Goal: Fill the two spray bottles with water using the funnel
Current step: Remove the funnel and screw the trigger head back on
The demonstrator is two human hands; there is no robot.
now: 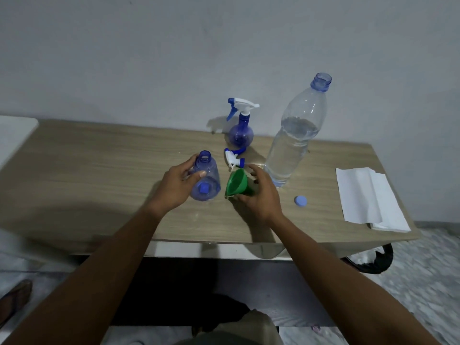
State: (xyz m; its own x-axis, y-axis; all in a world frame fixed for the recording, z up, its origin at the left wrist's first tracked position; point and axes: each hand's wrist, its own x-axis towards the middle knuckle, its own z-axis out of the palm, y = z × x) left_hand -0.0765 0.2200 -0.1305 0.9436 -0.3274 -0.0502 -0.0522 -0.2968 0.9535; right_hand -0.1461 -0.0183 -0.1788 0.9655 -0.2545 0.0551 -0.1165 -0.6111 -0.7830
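A wood-grain bench (99, 170) stands against a plain grey wall (174, 58); left hand (174, 188) grips the open spray bottle (206, 180), right hand (261, 195) grips the green funnel (236, 183).

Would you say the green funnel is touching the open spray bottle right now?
Apart. The head view shows bare table between the funnel, held in the right hand, and the open spray bottle in the left hand.

Wood-grain surface (87, 170) against pale wall (174, 46). White folded paper towels (366, 197) on surface's right end. Black bin (375, 262) with white liner below surface's right corner. Brown shoe (15, 298) on floor, surface's lower left.
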